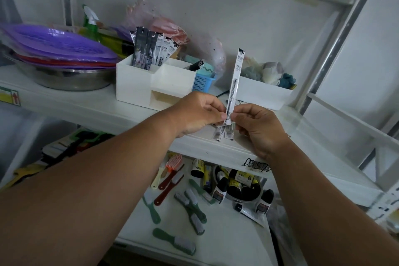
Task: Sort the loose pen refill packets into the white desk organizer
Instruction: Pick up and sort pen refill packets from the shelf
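Several refill packets (149,49) already stood in the white desk organizer's (138,84) tall left compartment near the shelf's (90,103) back. Both the left hand (198,112) and right hand (257,125) pinched one upright packet (234,80) above the shelf's front edge, where a few loose packets (223,131) lay unsorted.

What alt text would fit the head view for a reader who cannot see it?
Both hands, left hand and right hand, pinch the lower end of one upright refill packet above a white shelf. More packets lie on the shelf under the hands, and others stand in the white organizer behind, beside a metal bowl.
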